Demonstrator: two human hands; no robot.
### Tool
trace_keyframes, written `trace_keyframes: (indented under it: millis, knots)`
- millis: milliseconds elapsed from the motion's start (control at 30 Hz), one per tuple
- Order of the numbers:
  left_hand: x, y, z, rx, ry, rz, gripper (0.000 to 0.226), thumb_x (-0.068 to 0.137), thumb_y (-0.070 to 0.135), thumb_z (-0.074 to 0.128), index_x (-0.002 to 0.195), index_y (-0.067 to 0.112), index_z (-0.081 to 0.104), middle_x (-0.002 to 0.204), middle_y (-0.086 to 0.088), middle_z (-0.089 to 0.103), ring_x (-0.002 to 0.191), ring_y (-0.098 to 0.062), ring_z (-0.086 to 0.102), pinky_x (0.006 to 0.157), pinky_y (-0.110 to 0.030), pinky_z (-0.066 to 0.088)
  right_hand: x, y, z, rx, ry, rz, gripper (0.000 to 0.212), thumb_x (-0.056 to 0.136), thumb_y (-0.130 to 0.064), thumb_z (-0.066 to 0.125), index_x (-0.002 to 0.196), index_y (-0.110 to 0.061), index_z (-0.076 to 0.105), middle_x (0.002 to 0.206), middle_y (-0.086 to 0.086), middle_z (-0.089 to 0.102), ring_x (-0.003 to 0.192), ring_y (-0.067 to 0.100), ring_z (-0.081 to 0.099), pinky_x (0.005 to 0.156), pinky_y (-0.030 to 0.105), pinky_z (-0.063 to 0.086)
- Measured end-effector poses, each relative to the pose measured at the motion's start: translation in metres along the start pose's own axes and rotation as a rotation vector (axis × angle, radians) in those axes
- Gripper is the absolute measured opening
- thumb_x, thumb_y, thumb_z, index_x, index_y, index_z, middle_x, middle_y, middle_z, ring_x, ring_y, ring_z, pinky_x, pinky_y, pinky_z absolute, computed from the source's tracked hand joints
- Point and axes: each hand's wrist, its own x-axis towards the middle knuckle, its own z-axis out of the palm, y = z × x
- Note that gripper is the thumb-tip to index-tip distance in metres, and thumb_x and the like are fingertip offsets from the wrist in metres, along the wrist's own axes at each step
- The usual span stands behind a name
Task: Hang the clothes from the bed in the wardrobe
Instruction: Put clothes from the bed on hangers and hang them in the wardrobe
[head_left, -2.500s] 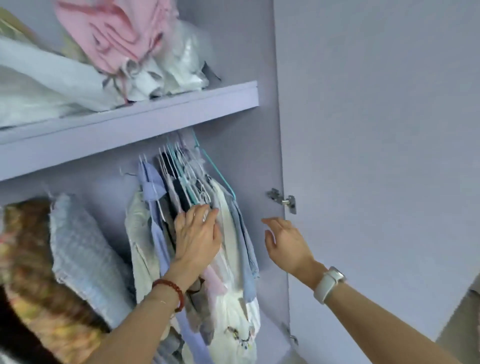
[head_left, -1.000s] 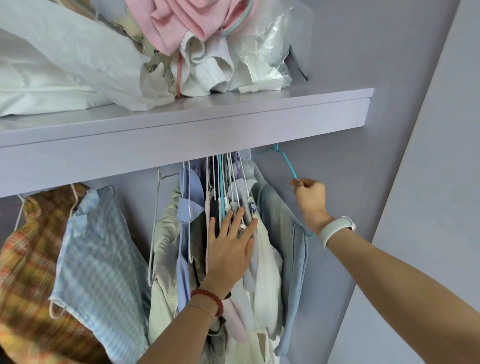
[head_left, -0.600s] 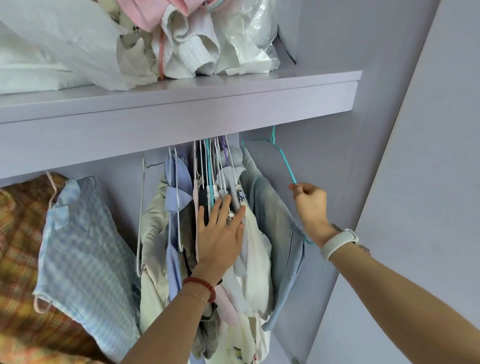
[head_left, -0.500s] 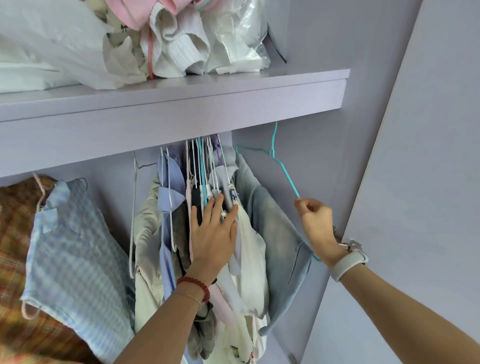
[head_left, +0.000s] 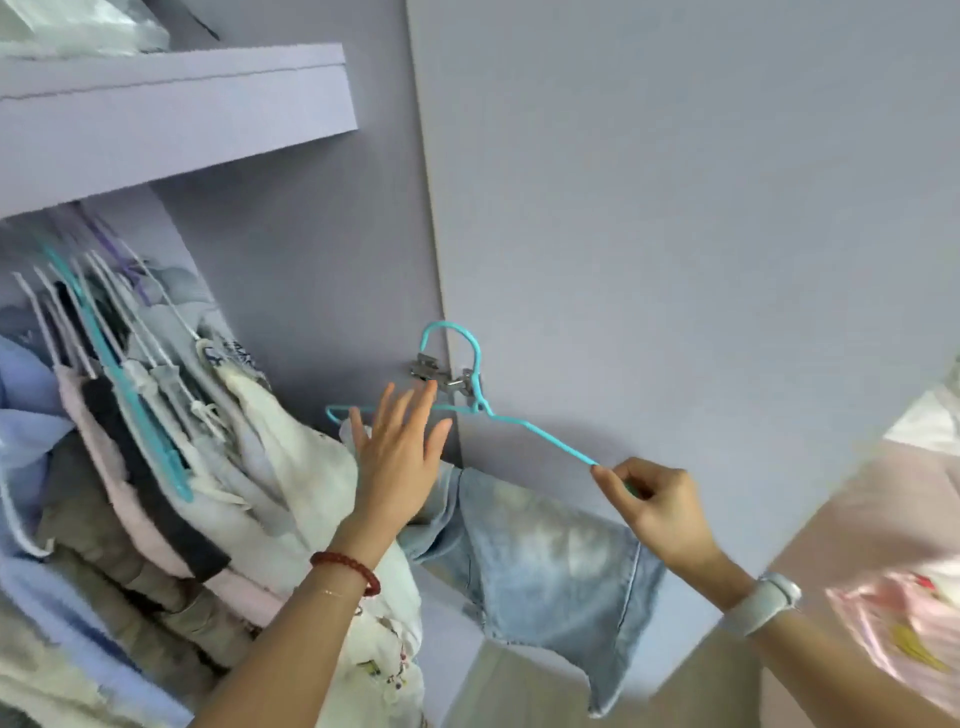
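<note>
A teal wire hanger is off the rail, its hook in front of the wardrobe door's hinge. My right hand pinches the hanger's right arm. A light blue denim garment hangs from the hanger, below and between my hands. My left hand, fingers spread and straight, presses against the packed row of hung clothes at the left of the wardrobe. The rail itself is hidden under the shelf.
A lilac shelf with bagged items spans the top left. The open wardrobe door fills the right side. Pink bedding with clothes shows at the far right edge.
My right hand has pulled the teal hanger with the denim garment down off the rail and out to the right. My left hand has slid to the right edge of the hung clothes. The view swung right.
</note>
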Motion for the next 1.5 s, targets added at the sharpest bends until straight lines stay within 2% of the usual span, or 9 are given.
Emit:
trace_keyframes:
  millis: [133, 233, 333, 433, 633, 767, 1000, 1300, 1500]
  knots:
    - [-0.022, 0.036, 0.032, -0.266, -0.176, 0.258, 0.039, 0.089, 0.032, 0.040, 0.086, 0.002, 0.065, 0.078, -0.015, 0.064, 0.075, -0.032, 0.060, 0.069, -0.034, 0.037, -0.055, 0.024, -0.068, -0.209, 0.068, 0.068, 0.038, 0.080, -0.027, 0.068, 0.047, -0.029, 0.050, 0.038, -0.010, 0.038, 0.042, 0.005, 0.032, 0.046, 0.017, 0.028]
    - [-0.053, 0.074, 0.063, -0.416, -0.296, 0.336, 0.033, 0.087, 0.027, 0.046, 0.083, 0.001, 0.064, 0.075, -0.014, 0.062, 0.073, -0.025, 0.055, 0.067, -0.035, 0.039, -0.103, 0.035, -0.119, -0.410, 0.097, 0.095, 0.039, 0.083, -0.029, 0.065, 0.046, -0.027, 0.052, 0.041, -0.008, 0.041, 0.042, 0.006, 0.035, 0.047, 0.021, 0.030]
    - [-0.091, 0.125, 0.087, -0.552, -0.395, 0.407, 0.024, 0.083, 0.018, 0.052, 0.083, -0.001, 0.066, 0.075, -0.015, 0.064, 0.071, -0.017, 0.052, 0.066, -0.034, 0.040, -0.149, 0.033, -0.152, -0.561, 0.165, 0.081, 0.011, 0.083, -0.024, 0.062, 0.079, -0.017, 0.069, 0.066, -0.008, 0.055, 0.053, 0.011, 0.045, 0.053, 0.025, 0.038]
    - [-0.124, 0.186, 0.098, -0.679, -0.485, 0.529, 0.021, 0.082, 0.016, 0.055, 0.085, 0.001, 0.069, 0.077, -0.011, 0.067, 0.072, -0.015, 0.052, 0.064, -0.029, 0.041, -0.179, 0.029, -0.168, -0.673, 0.206, 0.051, 0.021, 0.086, -0.025, 0.057, 0.103, -0.017, 0.068, 0.086, 0.000, 0.062, 0.066, 0.015, 0.057, 0.055, 0.025, 0.046]
    - [-0.149, 0.289, 0.089, -0.803, -0.456, 0.757, 0.014, 0.080, 0.015, 0.063, 0.087, 0.007, 0.071, 0.068, -0.002, 0.063, 0.063, -0.015, 0.051, 0.053, -0.025, 0.040, -0.223, 0.018, -0.232, -0.780, 0.495, 0.097, 0.028, 0.082, -0.035, 0.059, 0.075, -0.009, 0.068, 0.050, -0.005, 0.058, 0.042, 0.013, 0.053, 0.039, 0.021, 0.043]
    - [-0.150, 0.356, 0.088, -0.865, -0.405, 0.873, 0.015, 0.080, 0.022, 0.065, 0.084, 0.010, 0.073, 0.068, -0.001, 0.066, 0.058, -0.016, 0.056, 0.055, -0.024, 0.042, -0.245, 0.018, -0.277, -0.715, 0.555, 0.132, 0.027, 0.084, -0.036, 0.058, 0.090, -0.012, 0.069, 0.059, -0.017, 0.050, 0.046, 0.000, 0.045, 0.048, 0.012, 0.032]
    - [-0.168, 0.503, 0.114, -0.862, -0.415, 1.046, 0.011, 0.075, 0.019, 0.070, 0.078, 0.010, 0.074, 0.062, -0.001, 0.065, 0.057, -0.014, 0.054, 0.056, -0.014, 0.028, -0.270, 0.065, -0.374, -0.531, 0.816, 0.347, 0.025, 0.088, -0.022, 0.059, 0.071, -0.005, 0.065, 0.048, 0.015, 0.049, 0.044, 0.024, 0.039, 0.045, 0.033, 0.030]
    - [-0.257, 0.712, 0.170, -0.877, -0.537, 1.148, 0.017, 0.077, 0.031, 0.065, 0.080, 0.015, 0.073, 0.077, -0.001, 0.071, 0.073, -0.024, 0.062, 0.073, -0.030, 0.030, -0.344, 0.151, -0.528, -0.347, 1.169, 0.588, 0.043, 0.092, -0.029, 0.052, 0.064, 0.002, 0.060, 0.059, 0.022, 0.058, 0.057, 0.030, 0.051, 0.057, 0.039, 0.038]
    - [-0.343, 0.802, 0.234, -0.528, -0.776, 1.234, 0.045, 0.092, 0.027, 0.049, 0.136, 0.025, 0.042, 0.145, 0.000, 0.037, 0.136, -0.019, 0.026, 0.112, -0.044, 0.014, -0.402, 0.230, -0.619, -0.426, 1.243, 0.766, 0.034, 0.092, -0.030, 0.050, 0.063, -0.016, 0.060, 0.062, 0.012, 0.061, 0.063, 0.026, 0.055, 0.060, 0.035, 0.040]
